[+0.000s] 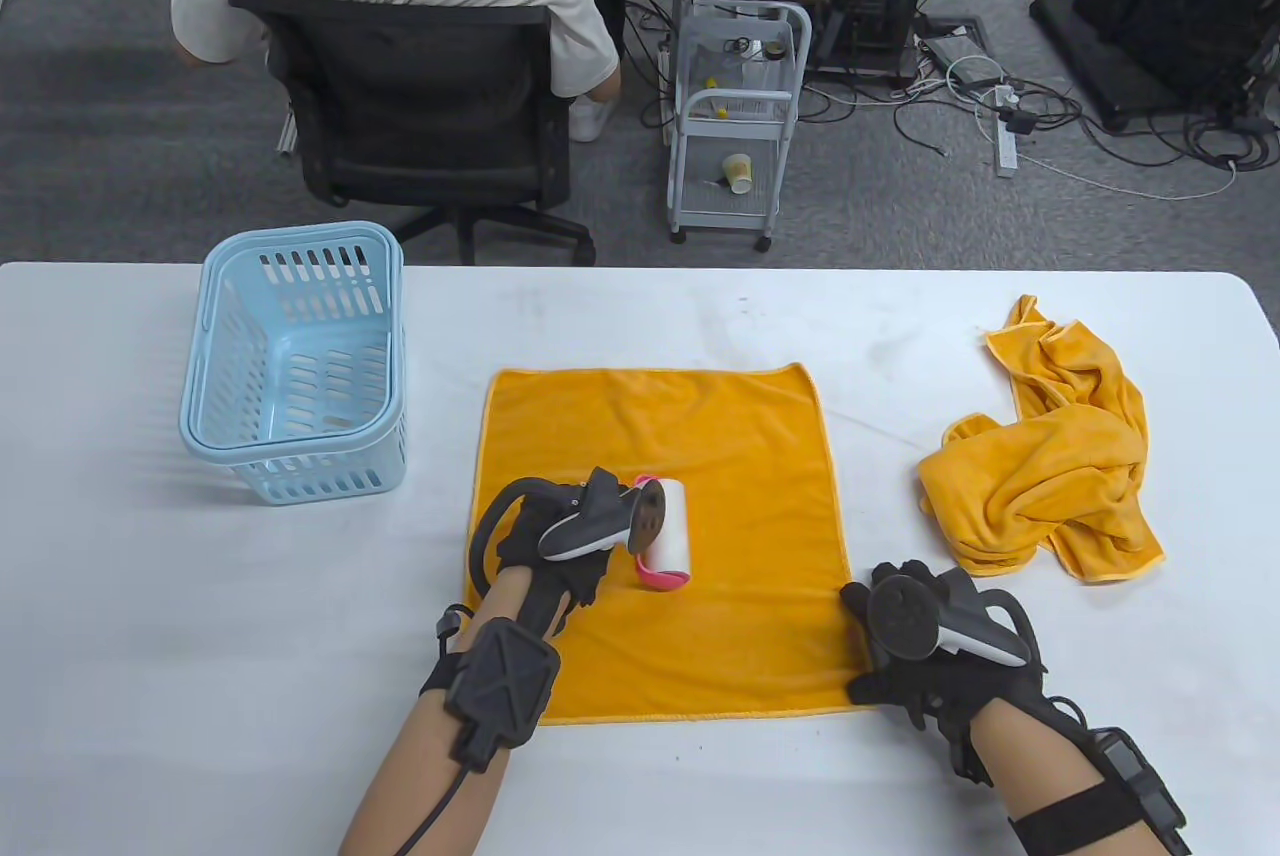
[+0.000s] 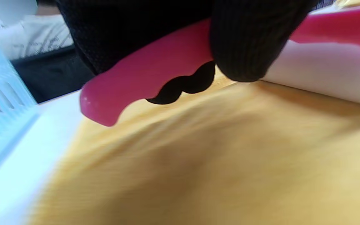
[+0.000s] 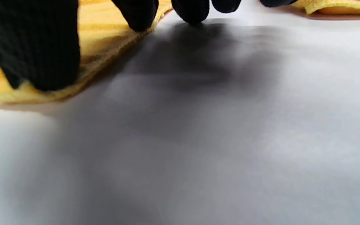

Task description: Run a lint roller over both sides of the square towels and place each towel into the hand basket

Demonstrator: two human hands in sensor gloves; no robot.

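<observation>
A square orange towel (image 1: 690, 456) lies spread flat on the white table (image 1: 200, 616). My left hand (image 1: 555, 546) grips the pink handle of the lint roller (image 1: 663, 528), whose white roll rests on the towel's left half. In the left wrist view the pink handle (image 2: 142, 81) runs under my curled fingers (image 2: 245, 47), with the white roll (image 2: 320, 75) on the towel (image 2: 198, 162). My right hand (image 1: 915, 636) lies flat at the towel's front right corner; its thumb (image 3: 36, 50) and a fingertip press the towel edge (image 3: 98, 56). The empty light blue basket (image 1: 290, 366) stands at the left.
A second orange towel (image 1: 1060, 466) lies crumpled at the table's right. Beyond the far edge sit a person in a black office chair (image 1: 410, 96) and a small white trolley (image 1: 735, 116). Cables run over the floor.
</observation>
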